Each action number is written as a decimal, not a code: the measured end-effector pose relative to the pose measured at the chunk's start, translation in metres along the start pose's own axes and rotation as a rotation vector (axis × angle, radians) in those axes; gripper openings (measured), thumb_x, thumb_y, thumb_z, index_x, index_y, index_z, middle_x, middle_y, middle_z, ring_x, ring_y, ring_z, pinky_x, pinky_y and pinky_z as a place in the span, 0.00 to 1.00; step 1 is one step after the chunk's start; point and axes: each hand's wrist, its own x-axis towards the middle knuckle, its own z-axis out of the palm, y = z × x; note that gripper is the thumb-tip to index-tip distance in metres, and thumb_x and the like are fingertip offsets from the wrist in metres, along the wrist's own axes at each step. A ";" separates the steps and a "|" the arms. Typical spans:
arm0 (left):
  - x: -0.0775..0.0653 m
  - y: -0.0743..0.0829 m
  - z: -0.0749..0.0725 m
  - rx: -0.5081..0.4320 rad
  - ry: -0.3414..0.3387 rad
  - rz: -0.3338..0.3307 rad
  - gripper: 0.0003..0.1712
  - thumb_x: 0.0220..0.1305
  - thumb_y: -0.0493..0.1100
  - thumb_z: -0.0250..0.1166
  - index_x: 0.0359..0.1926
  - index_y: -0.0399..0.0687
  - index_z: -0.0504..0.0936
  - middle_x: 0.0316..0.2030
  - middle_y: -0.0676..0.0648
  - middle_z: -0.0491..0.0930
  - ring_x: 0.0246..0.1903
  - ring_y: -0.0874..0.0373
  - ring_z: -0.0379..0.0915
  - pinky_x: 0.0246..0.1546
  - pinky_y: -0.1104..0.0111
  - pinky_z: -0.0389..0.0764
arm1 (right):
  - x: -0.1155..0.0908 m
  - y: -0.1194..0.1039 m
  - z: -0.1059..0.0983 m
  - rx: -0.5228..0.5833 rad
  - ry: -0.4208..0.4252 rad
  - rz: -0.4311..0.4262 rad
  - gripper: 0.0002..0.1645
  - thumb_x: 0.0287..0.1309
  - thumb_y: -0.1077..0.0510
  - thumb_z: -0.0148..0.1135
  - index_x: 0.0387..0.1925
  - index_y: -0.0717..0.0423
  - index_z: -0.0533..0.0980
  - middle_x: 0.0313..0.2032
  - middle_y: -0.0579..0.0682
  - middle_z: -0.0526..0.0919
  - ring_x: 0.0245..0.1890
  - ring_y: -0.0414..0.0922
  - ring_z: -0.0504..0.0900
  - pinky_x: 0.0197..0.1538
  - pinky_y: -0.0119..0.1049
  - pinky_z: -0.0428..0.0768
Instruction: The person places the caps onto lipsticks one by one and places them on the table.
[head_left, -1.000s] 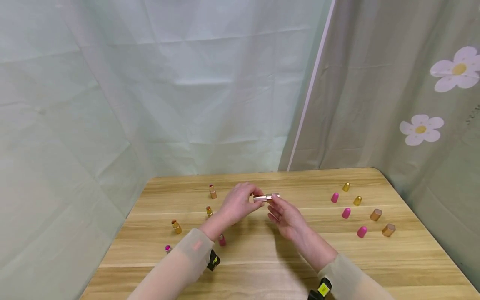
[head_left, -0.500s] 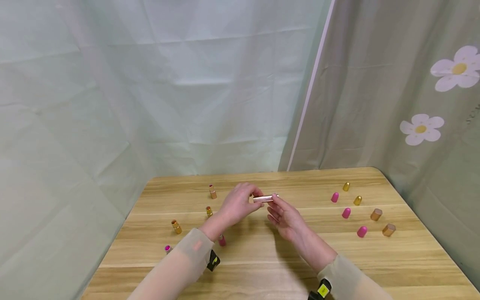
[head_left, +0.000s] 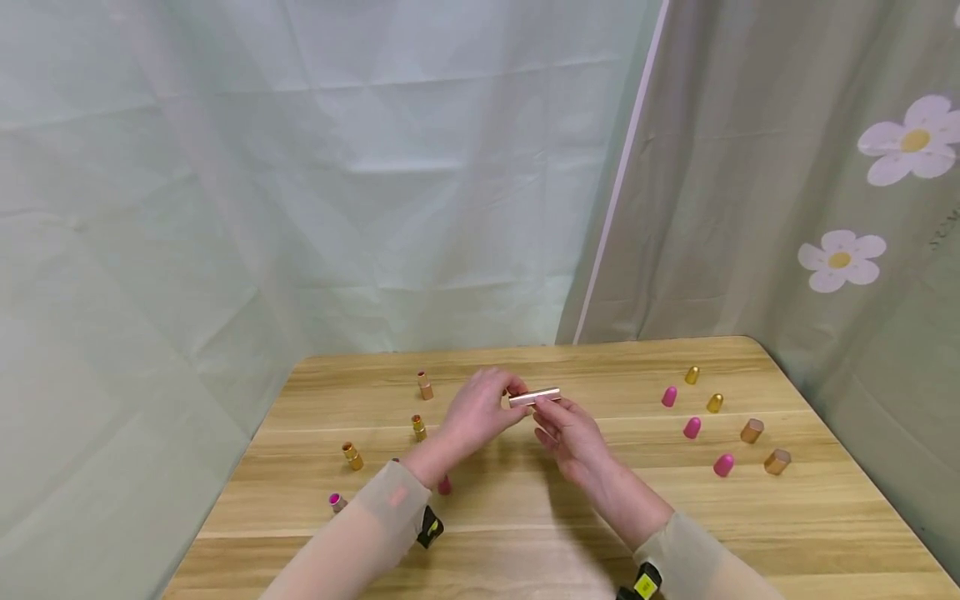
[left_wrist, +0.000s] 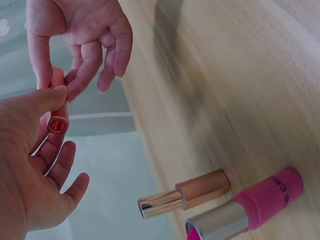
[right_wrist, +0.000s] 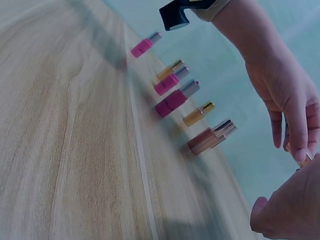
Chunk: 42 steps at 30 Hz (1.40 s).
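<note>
Plainly, we see the left hand [head_left: 478,406] and right hand [head_left: 577,440] pinching one slim, glossy tube [head_left: 532,397] over the wood-grained table [head_left: 525,542], short of its far edge [head_left: 637,345], well left of the rounded caps [head_left: 692,428].

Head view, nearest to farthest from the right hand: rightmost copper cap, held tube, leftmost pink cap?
1. Held tube: pinched by the right hand.
2. Leftmost pink cap: right of that hand.
3. Rightmost copper cap: farthest right.
</note>
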 end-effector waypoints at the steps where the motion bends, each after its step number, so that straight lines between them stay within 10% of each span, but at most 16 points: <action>1: 0.000 0.001 0.000 -0.002 0.006 -0.001 0.11 0.61 0.50 0.76 0.42 0.55 0.85 0.38 0.58 0.80 0.42 0.58 0.72 0.45 0.62 0.74 | 0.000 0.000 0.001 -0.007 0.000 -0.009 0.13 0.67 0.59 0.66 0.47 0.56 0.71 0.36 0.42 0.83 0.47 0.43 0.79 0.69 0.54 0.64; 9: -0.005 0.002 0.004 -0.024 0.003 0.022 0.11 0.59 0.49 0.77 0.39 0.55 0.84 0.36 0.57 0.80 0.39 0.57 0.73 0.41 0.62 0.74 | 0.001 0.000 -0.001 -0.126 0.021 -0.093 0.19 0.63 0.62 0.68 0.51 0.64 0.73 0.41 0.47 0.82 0.45 0.42 0.80 0.68 0.56 0.67; 19: -0.024 0.004 0.002 0.133 -0.183 0.078 0.32 0.68 0.59 0.67 0.67 0.49 0.76 0.63 0.46 0.77 0.64 0.47 0.70 0.64 0.53 0.71 | 0.026 -0.019 -0.041 -0.536 0.103 -0.250 0.22 0.60 0.60 0.72 0.52 0.64 0.74 0.43 0.50 0.81 0.45 0.43 0.77 0.52 0.40 0.75; 30: -0.057 0.020 0.019 0.270 -0.186 0.272 0.36 0.70 0.59 0.65 0.72 0.50 0.71 0.65 0.48 0.75 0.65 0.51 0.69 0.68 0.55 0.68 | 0.061 -0.041 -0.089 -1.137 0.081 -0.520 0.20 0.56 0.61 0.71 0.51 0.61 0.78 0.45 0.56 0.86 0.50 0.55 0.82 0.52 0.48 0.75; 42: -0.086 0.028 0.046 0.284 -0.190 0.338 0.37 0.69 0.60 0.66 0.73 0.51 0.70 0.66 0.50 0.73 0.66 0.53 0.67 0.68 0.56 0.67 | 0.079 -0.052 -0.107 -1.218 0.125 -0.477 0.19 0.61 0.58 0.69 0.52 0.59 0.76 0.52 0.58 0.83 0.58 0.60 0.69 0.58 0.56 0.68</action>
